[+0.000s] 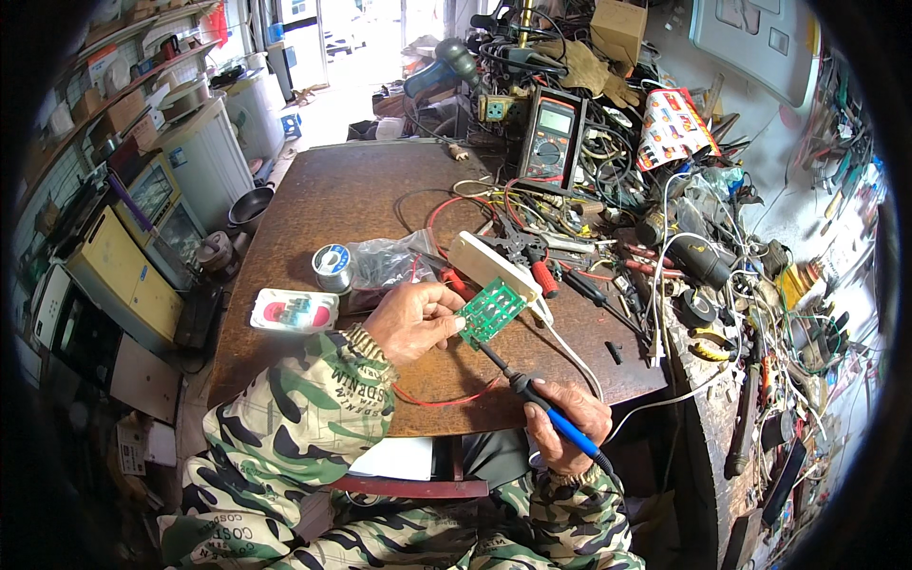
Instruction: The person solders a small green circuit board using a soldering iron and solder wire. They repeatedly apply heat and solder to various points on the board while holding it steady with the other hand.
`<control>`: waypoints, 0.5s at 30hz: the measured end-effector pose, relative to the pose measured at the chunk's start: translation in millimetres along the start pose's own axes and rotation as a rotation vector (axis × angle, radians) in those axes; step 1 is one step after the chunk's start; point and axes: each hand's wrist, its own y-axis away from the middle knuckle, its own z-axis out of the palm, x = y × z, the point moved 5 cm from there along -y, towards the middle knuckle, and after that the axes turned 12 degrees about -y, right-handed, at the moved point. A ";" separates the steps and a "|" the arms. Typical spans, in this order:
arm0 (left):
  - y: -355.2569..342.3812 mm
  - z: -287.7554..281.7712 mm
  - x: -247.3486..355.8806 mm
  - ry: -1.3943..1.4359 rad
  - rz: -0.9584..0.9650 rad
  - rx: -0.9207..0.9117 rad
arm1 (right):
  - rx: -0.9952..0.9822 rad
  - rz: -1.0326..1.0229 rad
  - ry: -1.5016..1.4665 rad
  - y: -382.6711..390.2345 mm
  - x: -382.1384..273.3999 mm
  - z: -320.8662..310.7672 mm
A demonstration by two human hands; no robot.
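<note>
Between the thumb and fingers of my left hand (415, 318) is a green circuit board (492, 311), gripped at its left edge and tilted above the table. My right hand (573, 427) closes around a blue and black soldering iron (562, 425). The iron's tip reaches up to the lower left edge of the board; whether it touches cannot be made out. Just behind the board lies a cream power strip (486, 265) with a white cord. A spool of solder wire (332, 268) stands left of a clear plastic bag (391, 261), both beyond my left hand.
A small white tray (294, 310) with pink and pale contents sits at the left. A multimeter (554, 133) stands at the back right. Red-handled pliers (524, 249), a screwdriver (591, 291) and tangled cables crowd the right side of the brown table (332, 190).
</note>
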 end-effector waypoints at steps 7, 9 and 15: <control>-2.7 1.1 -6.3 0.008 0.026 0.009 | 0.003 0.019 -0.017 1.8 1.7 -0.3; -1.5 1.0 -4.5 0.002 0.015 0.016 | -0.001 0.028 -0.028 2.3 2.4 -0.3; -1.2 0.7 -3.6 0.018 0.039 0.052 | -0.002 0.038 -0.031 1.0 0.3 0.1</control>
